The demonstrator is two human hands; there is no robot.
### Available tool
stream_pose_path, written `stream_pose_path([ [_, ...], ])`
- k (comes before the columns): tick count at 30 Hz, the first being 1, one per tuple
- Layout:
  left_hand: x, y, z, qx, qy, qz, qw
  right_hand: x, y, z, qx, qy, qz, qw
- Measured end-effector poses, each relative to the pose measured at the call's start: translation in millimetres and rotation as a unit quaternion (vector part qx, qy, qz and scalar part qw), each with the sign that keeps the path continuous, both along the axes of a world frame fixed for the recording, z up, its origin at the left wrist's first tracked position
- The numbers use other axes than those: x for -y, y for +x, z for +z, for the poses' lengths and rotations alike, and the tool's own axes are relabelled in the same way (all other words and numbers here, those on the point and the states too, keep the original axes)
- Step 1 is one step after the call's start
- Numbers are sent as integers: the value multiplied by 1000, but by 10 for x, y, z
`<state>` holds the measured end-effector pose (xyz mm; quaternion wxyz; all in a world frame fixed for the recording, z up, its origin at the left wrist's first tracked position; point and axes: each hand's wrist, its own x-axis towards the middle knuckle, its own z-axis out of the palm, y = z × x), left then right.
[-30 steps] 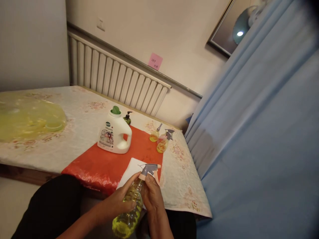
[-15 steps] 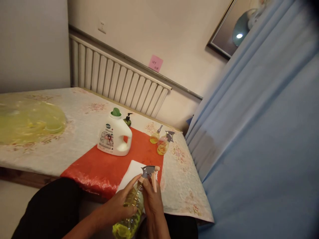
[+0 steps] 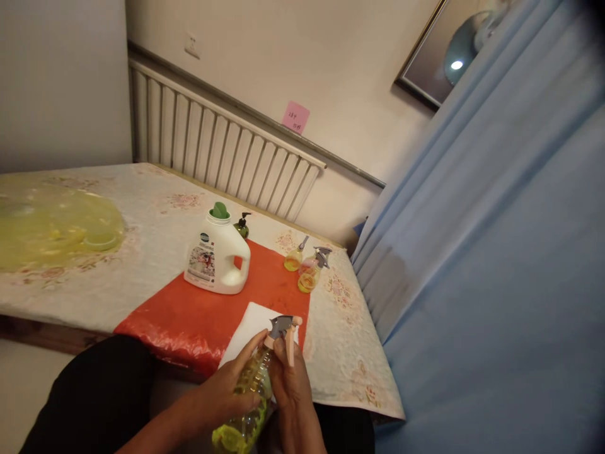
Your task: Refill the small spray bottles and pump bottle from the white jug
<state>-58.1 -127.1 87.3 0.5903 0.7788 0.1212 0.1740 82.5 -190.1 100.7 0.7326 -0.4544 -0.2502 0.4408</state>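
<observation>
Tilted over my lap is a clear spray bottle with yellow-green liquid and a grey and peach trigger head. My left hand is closed around its body from the left. At the neck, just under the trigger head, the fingers of my right hand are closed on the bottle; part of them is hidden behind it. A white sheet lies on the red mat just beyond. Farther back on the mat stands a white jug with a green cap and a printed label.
Several small spray bottles with yellow liquid stand at the mat's right edge. A dark green pump bottle is behind the jug. A yellow transparent plastic bag lies at left on the flowered tablecloth. A blue curtain hangs on the right.
My right fingers have shifted slightly at the bottle's neck. The bottle stays in both hands, nearly in the same place.
</observation>
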Motion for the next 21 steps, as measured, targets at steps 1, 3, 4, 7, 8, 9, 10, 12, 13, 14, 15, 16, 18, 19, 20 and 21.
stream_pose_path([
  [1,3,-1,10,-1,-1,5,1000,-4,-13,14,-4,11,-3,1000],
  [3,7,0,26,-1,-15,12,1000,-11,-37,32,-21,43,-4,999],
  [4,8,1,32,1,-19,12,1000,-13,-45,35,-31,56,-1,998],
  [7,7,2,40,5,-41,6,999,-15,-48,42,-53,71,20,996],
  [8,4,1,41,5,-54,6,998,-13,-43,48,-59,72,28,995],
  [9,0,-2,40,6,-70,6,998,-10,-36,58,-64,72,37,995],
  [10,-5,-6,37,7,-87,5,996,-5,-29,70,-69,73,45,994],
  [12,-20,-16,25,14,-123,1,992,9,-20,99,-75,74,62,992],
  [13,-29,-21,15,18,-141,-5,990,16,-19,113,-77,74,71,992],
  [14,-38,-25,2,20,-159,-12,987,23,-20,126,-78,73,78,991],
  [15,-47,-27,-14,22,-173,-19,984,28,-22,135,-79,70,84,991],
  [16,-55,-28,-31,23,-182,-24,983,31,-25,142,-79,68,87,991],
  [18,-66,-26,-63,31,-181,-22,983,29,-30,145,-69,63,89,992],
  [19,-69,-23,-75,35,-173,-17,984,26,-31,142,-61,62,89,992],
  [20,-69,-19,-85,37,-163,-11,986,22,-30,136,-52,63,89,993],
  [21,-68,-15,-92,37,-155,-5,987,18,-28,129,-46,64,90,993],
])
